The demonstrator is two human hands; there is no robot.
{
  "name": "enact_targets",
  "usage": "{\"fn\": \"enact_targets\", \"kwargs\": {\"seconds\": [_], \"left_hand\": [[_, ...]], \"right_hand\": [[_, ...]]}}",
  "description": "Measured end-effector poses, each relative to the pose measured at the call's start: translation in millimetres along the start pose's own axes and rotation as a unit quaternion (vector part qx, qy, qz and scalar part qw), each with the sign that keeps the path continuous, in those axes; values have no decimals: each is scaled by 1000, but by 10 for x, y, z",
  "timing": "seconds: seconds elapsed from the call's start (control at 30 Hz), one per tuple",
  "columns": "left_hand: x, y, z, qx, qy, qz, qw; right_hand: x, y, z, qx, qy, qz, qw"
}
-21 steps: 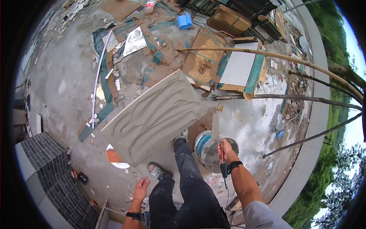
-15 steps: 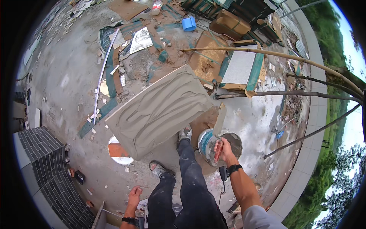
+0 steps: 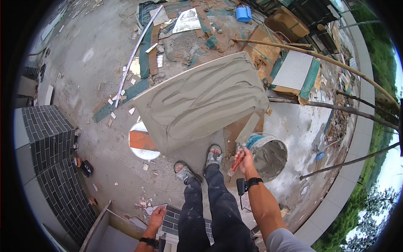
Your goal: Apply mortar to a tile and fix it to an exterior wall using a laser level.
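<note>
My right hand point(image 3: 246, 161) is closed round the red handle of a trowel point(image 3: 248, 127). Its long, mortar-coated blade points away from me, near the right edge of a large slab point(image 3: 201, 98). Wavy grey mortar covers the slab's upper face. Just right of that hand stands a bucket point(image 3: 268, 156) with grey mortar inside. My left hand point(image 3: 157, 217) hangs low at the left of my legs, its fingers loosely curled with nothing visible in them. Under the slab's left corner shows a round white thing point(image 3: 145, 152) with an orange-brown piece point(image 3: 142, 140) across it.
Long poles point(image 3: 319, 53) reach in from the right. Boxed pale tiles point(image 3: 291, 69) lie beyond the slab. A low wall of dark brick tiles point(image 3: 54, 155) stands at left. A white measuring strip point(image 3: 136, 52), a blue roll point(image 3: 243, 14) and scattered chips litter the floor.
The view has shifted, so the slab and bucket sit further right. The trowel has moved from over the bucket to the gap between bucket and slab. My left fingers have curled in.
</note>
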State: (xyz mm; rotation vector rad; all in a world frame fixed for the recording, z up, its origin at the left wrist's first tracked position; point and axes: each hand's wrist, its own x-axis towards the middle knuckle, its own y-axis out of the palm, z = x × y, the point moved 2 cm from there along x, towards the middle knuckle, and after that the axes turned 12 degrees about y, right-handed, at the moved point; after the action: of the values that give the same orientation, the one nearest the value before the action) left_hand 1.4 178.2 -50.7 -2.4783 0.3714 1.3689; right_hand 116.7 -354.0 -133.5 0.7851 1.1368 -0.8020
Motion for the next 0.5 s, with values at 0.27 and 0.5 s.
{"fn": "enact_targets", "kwargs": {"seconds": [0.27,0.5], "left_hand": [[36,427,-828,-58,58,22,996],[-67,270,126,-42,43,-24,998]], "right_hand": [[-649,118,-594,-350,-50,42,935],[83,783,-1210,-663,-198,101,715]]}}
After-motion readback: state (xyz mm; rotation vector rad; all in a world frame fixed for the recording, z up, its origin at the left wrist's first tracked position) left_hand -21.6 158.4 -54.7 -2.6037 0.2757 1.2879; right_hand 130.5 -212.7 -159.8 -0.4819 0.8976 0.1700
